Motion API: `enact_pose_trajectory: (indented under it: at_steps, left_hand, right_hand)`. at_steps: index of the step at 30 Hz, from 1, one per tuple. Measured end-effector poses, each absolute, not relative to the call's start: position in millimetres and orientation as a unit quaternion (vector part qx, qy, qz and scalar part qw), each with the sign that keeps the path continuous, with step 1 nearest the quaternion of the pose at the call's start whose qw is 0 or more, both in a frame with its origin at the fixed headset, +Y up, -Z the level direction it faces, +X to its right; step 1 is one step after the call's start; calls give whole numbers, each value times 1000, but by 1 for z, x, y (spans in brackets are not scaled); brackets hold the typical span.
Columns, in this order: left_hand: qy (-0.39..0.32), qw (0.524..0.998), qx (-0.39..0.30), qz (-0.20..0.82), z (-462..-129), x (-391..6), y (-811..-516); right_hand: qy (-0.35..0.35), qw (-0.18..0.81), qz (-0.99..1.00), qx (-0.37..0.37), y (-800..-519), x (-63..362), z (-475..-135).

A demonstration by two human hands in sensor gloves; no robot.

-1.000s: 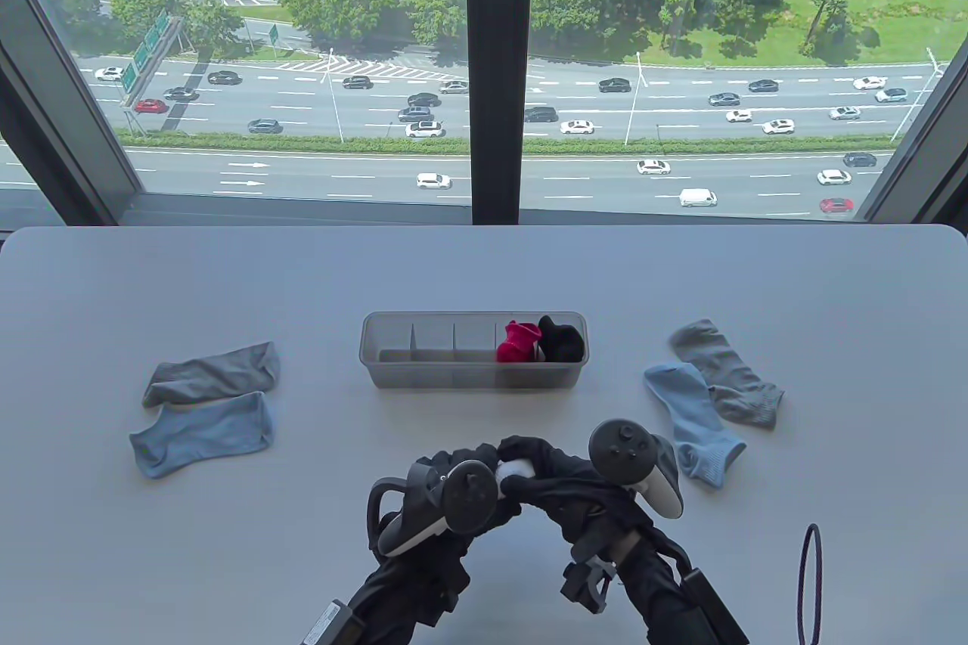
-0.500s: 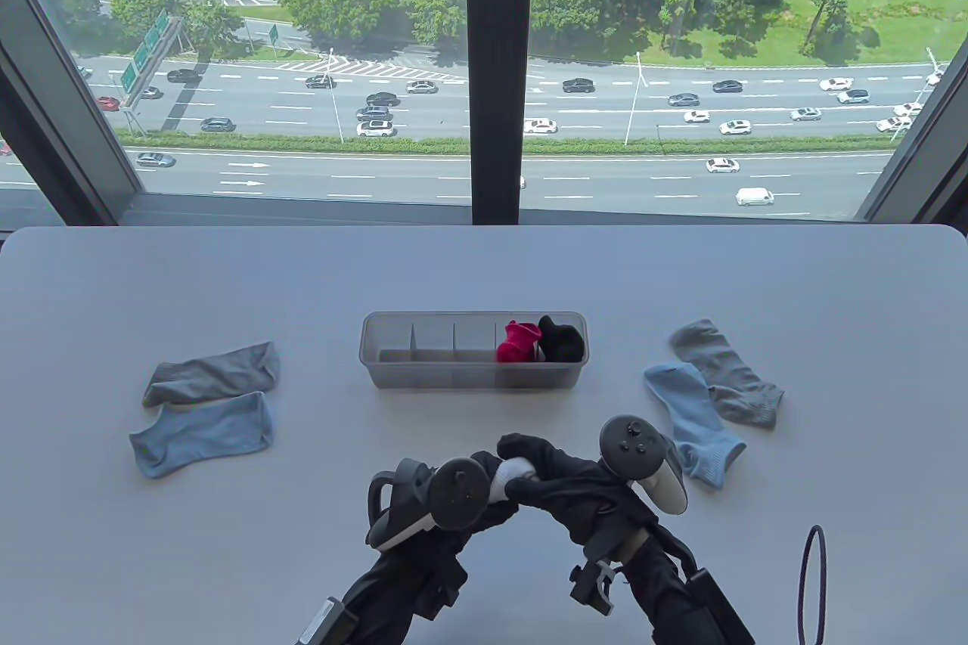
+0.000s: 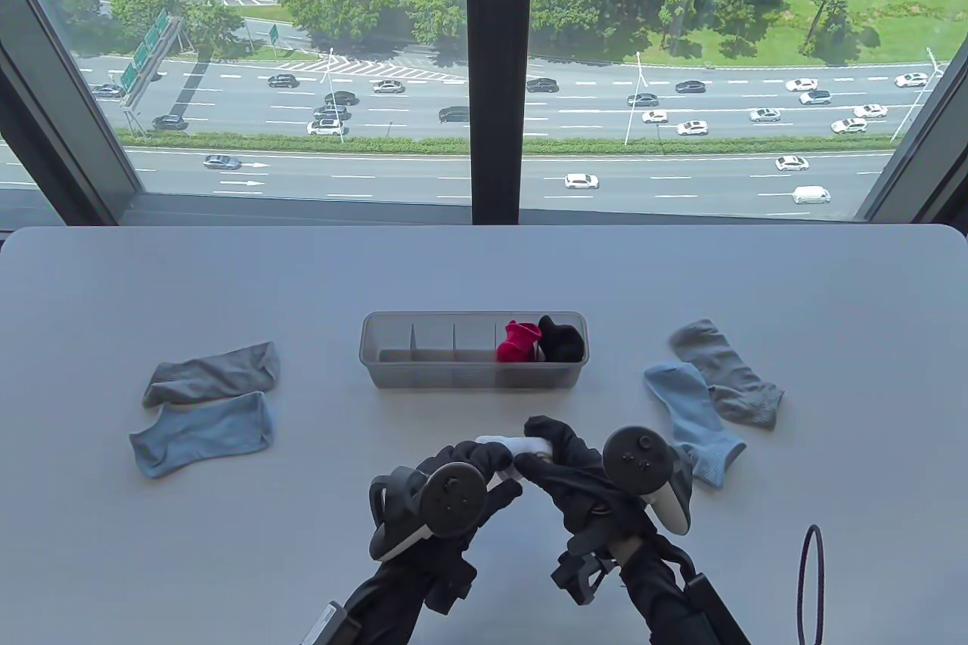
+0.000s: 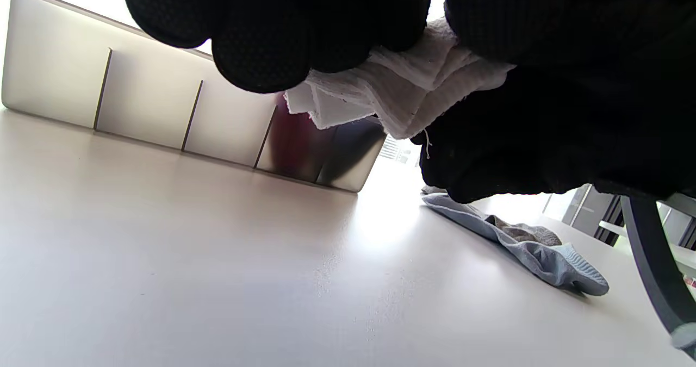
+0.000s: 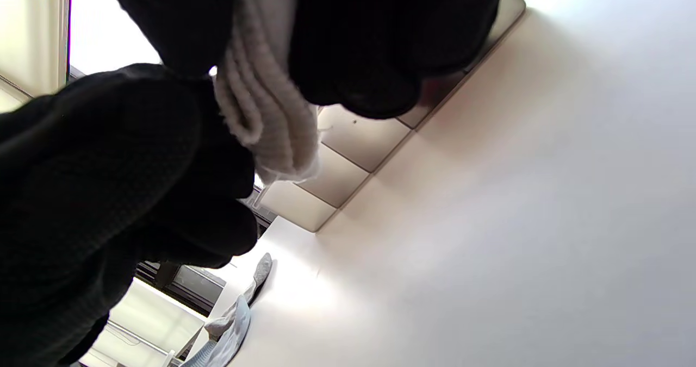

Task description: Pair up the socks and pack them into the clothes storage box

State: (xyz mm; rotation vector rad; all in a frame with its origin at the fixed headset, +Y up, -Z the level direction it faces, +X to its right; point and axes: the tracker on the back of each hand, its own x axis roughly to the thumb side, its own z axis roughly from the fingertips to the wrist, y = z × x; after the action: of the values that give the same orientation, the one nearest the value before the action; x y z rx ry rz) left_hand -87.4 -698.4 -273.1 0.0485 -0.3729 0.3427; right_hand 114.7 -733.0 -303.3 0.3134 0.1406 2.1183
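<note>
Both gloved hands meet in front of the storage box (image 3: 378,365) and hold a folded white sock bundle (image 3: 516,446) above the table. My left hand (image 3: 484,460) grips its left end, my right hand (image 3: 548,444) its right end. The left wrist view shows the white sock bundle (image 4: 399,92) pinched between the dark fingers (image 4: 266,41), with the box (image 4: 141,95) behind. In the right wrist view the white sock bundle (image 5: 266,122) hangs between both gloves. A pink sock roll (image 3: 518,342) and a black sock roll (image 3: 563,340) fill the box's two right compartments.
A grey sock (image 3: 212,373) and a light blue sock (image 3: 200,433) lie at the left. Another light blue sock (image 3: 692,418) and grey sock (image 3: 726,373) lie at the right. A window runs behind the table's far edge. A dark cable loop (image 3: 809,584) hangs at the bottom right.
Both hands have moved slightly forward toward the box with the white bundle, and more of the white sock shows between the fingers.
</note>
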Motion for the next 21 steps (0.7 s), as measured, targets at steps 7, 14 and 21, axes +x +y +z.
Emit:
enact_pose_trajectory:
  at_steps: [7,14,21]
  left_hand:
    - [-157,971,50,175,-273,-90,-698]
    - [-165,962,25,215,-274,-86,-702]
    - [-143,965,38,217,-276,-92,-704]
  right_hand:
    - [70,471,866,153,-733,107,-301]
    - [44,461,876,134,-731,110,-300]
    - [53,450,879,150,-732,105,-299]
